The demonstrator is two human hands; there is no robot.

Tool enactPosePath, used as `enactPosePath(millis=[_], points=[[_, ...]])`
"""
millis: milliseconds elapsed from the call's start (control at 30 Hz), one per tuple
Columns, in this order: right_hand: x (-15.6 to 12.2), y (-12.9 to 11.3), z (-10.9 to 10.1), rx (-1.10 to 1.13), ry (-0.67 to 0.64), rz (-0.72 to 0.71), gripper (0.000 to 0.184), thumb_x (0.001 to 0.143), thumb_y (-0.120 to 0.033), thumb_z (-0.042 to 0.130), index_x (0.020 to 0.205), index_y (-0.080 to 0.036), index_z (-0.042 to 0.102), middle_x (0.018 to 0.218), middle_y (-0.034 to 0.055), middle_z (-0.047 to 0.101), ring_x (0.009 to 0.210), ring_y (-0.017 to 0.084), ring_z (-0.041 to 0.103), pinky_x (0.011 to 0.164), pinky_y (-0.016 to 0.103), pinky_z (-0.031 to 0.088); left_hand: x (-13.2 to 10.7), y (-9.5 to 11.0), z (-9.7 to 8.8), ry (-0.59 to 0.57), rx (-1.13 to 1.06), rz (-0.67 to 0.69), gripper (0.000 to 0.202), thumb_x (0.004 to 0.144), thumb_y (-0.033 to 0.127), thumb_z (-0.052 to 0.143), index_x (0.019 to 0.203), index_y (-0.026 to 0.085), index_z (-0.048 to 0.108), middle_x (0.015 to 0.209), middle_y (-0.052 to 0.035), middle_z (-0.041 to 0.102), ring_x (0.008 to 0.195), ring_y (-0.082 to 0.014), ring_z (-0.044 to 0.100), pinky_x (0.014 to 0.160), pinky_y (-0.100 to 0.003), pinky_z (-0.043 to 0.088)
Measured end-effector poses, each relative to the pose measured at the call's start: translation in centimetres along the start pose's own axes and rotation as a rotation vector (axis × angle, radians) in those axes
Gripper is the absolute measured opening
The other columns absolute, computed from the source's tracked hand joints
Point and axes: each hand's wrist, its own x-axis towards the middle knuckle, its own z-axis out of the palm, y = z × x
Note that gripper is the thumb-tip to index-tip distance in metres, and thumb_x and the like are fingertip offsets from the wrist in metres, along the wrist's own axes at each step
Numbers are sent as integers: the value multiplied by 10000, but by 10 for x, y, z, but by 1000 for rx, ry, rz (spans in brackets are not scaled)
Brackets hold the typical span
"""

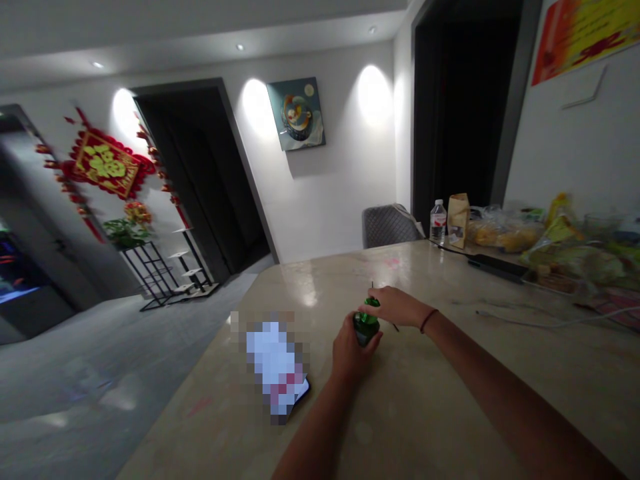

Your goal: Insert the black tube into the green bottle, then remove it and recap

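My left hand [349,350] is wrapped round a small, shiny green object [367,328], rounded and dark green below with a brighter green top; I cannot make out its exact kind. From above, my right hand [387,305] grips the bright green top with fingers pressed together. A thin dark tip pokes up behind the right fingers, and another thin dark piece lies on the table just right of the object. To the left of my hands lies a phone [301,392], mostly blurred out by pixels.
The pale table [400,427] stretches to a grey chair [390,225] at its far side. At the back right stand a water bottle [438,223], a paper bag [458,220] and plastic bags of food [505,230]. A black device [500,268] and a white cable [540,325] lie nearer.
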Motion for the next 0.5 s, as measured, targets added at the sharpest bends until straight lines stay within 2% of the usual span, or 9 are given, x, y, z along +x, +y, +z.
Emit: enactPosePath(millis=[133, 233, 300, 367, 433, 500], points=[[-4, 4, -8, 107, -48, -98, 315, 792, -424, 442, 890, -151, 566, 848, 102, 635, 790, 204, 576, 683, 275, 388, -1, 2, -2, -13, -19, -4, 562, 672, 480, 561, 1140, 214, 397, 961, -51, 601, 860, -190, 575, 747, -295, 428], [-7, 11, -10, 236, -77, -250, 258, 766, -262, 476, 992, -161, 546, 959, 79, 612, 904, 182, 550, 801, 283, 384, -1, 2, -3, -12, 3, 3, 549, 673, 486, 557, 1128, 219, 405, 942, -46, 605, 829, -185, 580, 721, -286, 430], [-8, 16, -8, 305, -97, -354, 432, 714, -195, 516, 1143, -168, 468, 1141, 83, 532, 1060, 175, 477, 905, 293, 335, -1, 2, -3, -2, 19, 13, 545, 675, 494, 551, 1122, 219, 404, 932, -45, 605, 823, -183, 582, 714, -282, 432], [-8, 18, -3, 355, -104, -387, 709, 644, -212, 599, 1289, -173, 307, 1305, 102, 384, 1181, 187, 370, 969, 310, 283, -1, 2, -3, 5, 32, 27, 534, 686, 494, 537, 1120, 214, 399, 923, -44, 605, 818, -180, 583, 709, -281, 435], [-7, 19, 1, 378, -79, -313, 920, 587, -291, 666, 1351, -166, 168, 1363, 134, 291, 1216, 214, 328, 982, 334, 273, 0, 2, -3, 0, 38, 40, 526, 694, 488, 528, 1121, 210, 394, 928, -45, 604, 811, -177, 585, 705, -281, 437], [-4, 17, 5, 363, -39, -169, 899, 620, -377, 644, 1351, -144, 176, 1333, 166, 338, 1181, 240, 380, 958, 350, 303, -1, 2, -2, -1, 39, 48, 536, 691, 487, 534, 1126, 208, 392, 947, -48, 603, 821, -179, 585, 713, -283, 437]])
